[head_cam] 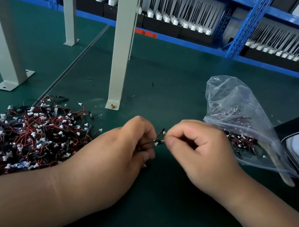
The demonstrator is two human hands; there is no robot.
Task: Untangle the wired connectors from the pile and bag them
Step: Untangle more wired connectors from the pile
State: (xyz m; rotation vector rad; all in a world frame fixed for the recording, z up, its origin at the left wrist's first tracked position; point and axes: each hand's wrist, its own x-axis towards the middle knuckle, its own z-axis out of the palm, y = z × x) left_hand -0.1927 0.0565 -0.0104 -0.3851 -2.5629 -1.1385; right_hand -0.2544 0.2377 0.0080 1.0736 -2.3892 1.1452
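Left hand (pixel 125 149) and right hand (pixel 195 151) meeting above green tabletop (pixel 168 88) — fingers of both pinching 1 wired connector (pixel 160 138) between them. Tangled pile (pixel 23 131) lying left; clear zip bag (pixel 238 120) lying right, already holding connectors.

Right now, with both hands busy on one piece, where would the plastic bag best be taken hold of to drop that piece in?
Probably by the upper lip of the mouth of the plastic bag, coming from the near side. The bag lies on its side on the green mat with the mouth facing the right hand; lifting that loose lip with the fingers should widen the opening.
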